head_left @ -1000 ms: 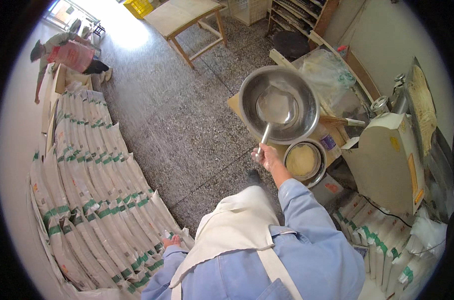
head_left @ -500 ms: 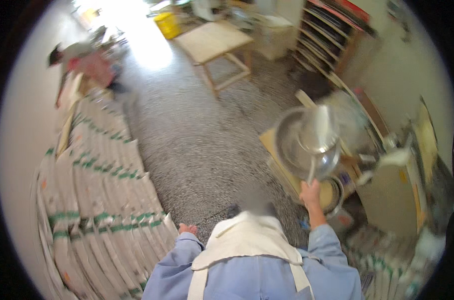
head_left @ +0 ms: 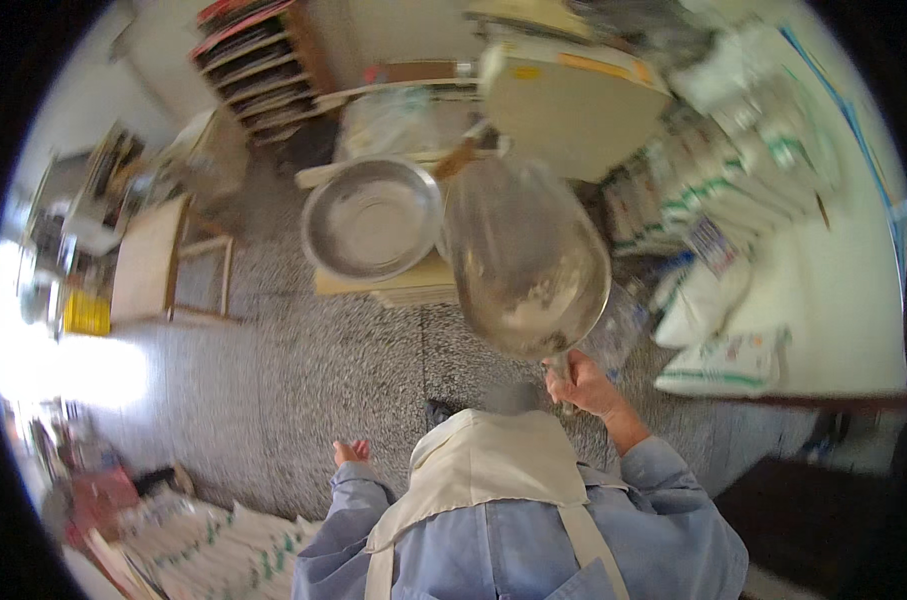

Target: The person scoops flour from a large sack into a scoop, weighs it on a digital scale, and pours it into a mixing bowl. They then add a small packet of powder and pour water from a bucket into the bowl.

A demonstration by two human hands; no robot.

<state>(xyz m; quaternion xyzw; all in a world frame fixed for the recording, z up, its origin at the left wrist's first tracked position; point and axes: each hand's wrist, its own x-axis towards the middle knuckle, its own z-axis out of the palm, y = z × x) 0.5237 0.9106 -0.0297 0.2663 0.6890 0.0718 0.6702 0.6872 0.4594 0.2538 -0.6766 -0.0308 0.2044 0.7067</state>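
Observation:
My right hand [head_left: 585, 385] grips the short handle of a large metal scoop [head_left: 523, 240]. The scoop is raised in front of me, its wide bowl pointing away, with pale powdery traces on its inside. Just left of it a round steel basin [head_left: 373, 222] rests on a low stack of flat boards [head_left: 413, 290]. The bottom of the basin looks greyish; motion blur hides whether anything lies in it. Down at my left side hangs my left hand [head_left: 351, 450], empty, its fingers loosely bent and apart, touching nothing.
A small wooden table [head_left: 151, 262] and a yellow crate [head_left: 86, 313] stand at the left. Stacked white sacks [head_left: 203, 545] lie at lower left, more sacks [head_left: 723, 365] at the right. A tray rack [head_left: 263, 75] and a pale bin [head_left: 573, 110] are at the back.
My view has turned to the right. The scoop, which was over the basin, is now closer to me and right of it, still in my right hand. My left hand remains low at my side.

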